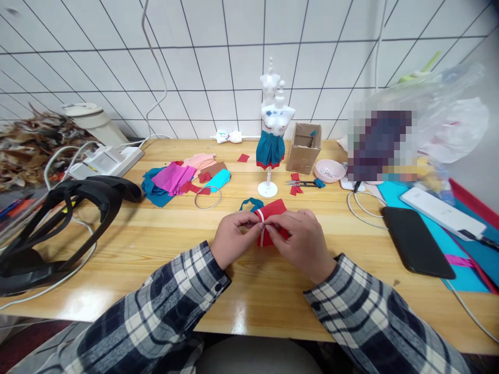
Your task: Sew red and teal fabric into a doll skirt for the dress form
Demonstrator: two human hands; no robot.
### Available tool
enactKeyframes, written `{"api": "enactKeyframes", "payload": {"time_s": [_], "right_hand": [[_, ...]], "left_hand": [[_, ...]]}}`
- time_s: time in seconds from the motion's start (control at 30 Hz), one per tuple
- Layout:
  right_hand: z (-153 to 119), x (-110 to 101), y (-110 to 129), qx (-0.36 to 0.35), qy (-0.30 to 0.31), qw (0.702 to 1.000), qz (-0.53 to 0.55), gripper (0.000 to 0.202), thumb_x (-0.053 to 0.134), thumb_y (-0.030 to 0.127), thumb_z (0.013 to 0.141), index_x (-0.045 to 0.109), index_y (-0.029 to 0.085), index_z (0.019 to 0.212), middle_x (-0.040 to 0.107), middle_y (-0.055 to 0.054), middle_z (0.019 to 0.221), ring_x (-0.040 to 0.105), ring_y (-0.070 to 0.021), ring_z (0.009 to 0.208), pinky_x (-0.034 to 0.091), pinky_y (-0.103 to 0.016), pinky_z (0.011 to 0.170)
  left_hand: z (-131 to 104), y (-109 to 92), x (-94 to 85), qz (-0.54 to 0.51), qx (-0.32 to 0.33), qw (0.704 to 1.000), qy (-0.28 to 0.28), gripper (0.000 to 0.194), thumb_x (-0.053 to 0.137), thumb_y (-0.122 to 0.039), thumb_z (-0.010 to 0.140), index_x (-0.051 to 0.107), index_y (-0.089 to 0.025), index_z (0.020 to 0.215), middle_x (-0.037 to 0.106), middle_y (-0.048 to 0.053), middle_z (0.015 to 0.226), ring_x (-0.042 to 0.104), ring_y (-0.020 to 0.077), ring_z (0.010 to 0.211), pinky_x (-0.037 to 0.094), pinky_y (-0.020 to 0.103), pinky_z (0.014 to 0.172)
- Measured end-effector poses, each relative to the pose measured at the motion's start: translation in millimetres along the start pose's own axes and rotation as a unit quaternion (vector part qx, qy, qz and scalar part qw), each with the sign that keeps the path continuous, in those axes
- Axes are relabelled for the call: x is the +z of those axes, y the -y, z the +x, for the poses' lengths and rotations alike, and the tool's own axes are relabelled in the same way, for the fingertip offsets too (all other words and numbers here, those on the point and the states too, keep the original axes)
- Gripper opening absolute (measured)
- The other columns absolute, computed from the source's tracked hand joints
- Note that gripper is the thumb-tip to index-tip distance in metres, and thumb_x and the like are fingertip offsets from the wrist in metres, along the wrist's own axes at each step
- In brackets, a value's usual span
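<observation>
My left hand [233,238] and my right hand [302,241] meet over a small red fabric piece with a white stripe [272,214] near the table's front middle. Both hands pinch it at the stripe, fingertips touching. A teal strip [251,203] lies just behind it. Farther back stands a white miniature mannequin [273,122] on a round base, wearing a teal skirt with a red hem. Both arms wear plaid sleeves.
Fabric scraps [179,179] in pink, magenta, teal and red lie at back left, with a wire ring [208,197]. Small scissors [302,183], a pink dish [329,170] and a cardboard box [304,147] sit behind right. A black phone [416,241] lies right; black straps [58,218] left.
</observation>
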State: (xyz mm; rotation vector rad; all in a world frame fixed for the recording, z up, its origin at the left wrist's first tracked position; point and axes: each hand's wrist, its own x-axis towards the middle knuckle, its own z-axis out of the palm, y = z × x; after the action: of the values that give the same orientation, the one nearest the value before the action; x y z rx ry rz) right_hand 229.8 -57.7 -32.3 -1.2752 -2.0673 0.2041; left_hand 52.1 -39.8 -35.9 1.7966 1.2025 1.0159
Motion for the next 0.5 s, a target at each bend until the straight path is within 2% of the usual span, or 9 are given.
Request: {"api": "enactKeyframes", "payload": {"time_s": [0.23,0.5], "right_hand": [[-1.4,-0.3,0.8,-0.034,-0.011,0.999,-0.019,0.014,0.058,0.026,0.089,0.072,0.022,0.091,0.072,0.0,0.078,0.061,-0.0155,0.071,0.03,-0.033,0.073],[-0.8,0.0,0.8,-0.024,-0.006,0.999,-0.029,0.017,0.057,0.028,0.091,0.072,0.021,0.088,0.07,0.0,0.075,0.058,-0.0146,0.068,0.029,-0.033,0.071]], "left_hand": [[1.6,2.5,0.1,-0.007,-0.011,1.0,0.001,0.015,0.062,-0.025,0.077,0.071,-0.014,0.073,0.072,0.005,0.072,0.064,0.0163,0.068,0.051,0.025,0.067],[2.1,3.8,-0.2,-0.002,-0.016,1.0,0.008,0.016,0.061,-0.025,0.079,0.073,-0.015,0.076,0.074,0.004,0.076,0.066,0.0169,0.073,0.052,0.025,0.071]]}}
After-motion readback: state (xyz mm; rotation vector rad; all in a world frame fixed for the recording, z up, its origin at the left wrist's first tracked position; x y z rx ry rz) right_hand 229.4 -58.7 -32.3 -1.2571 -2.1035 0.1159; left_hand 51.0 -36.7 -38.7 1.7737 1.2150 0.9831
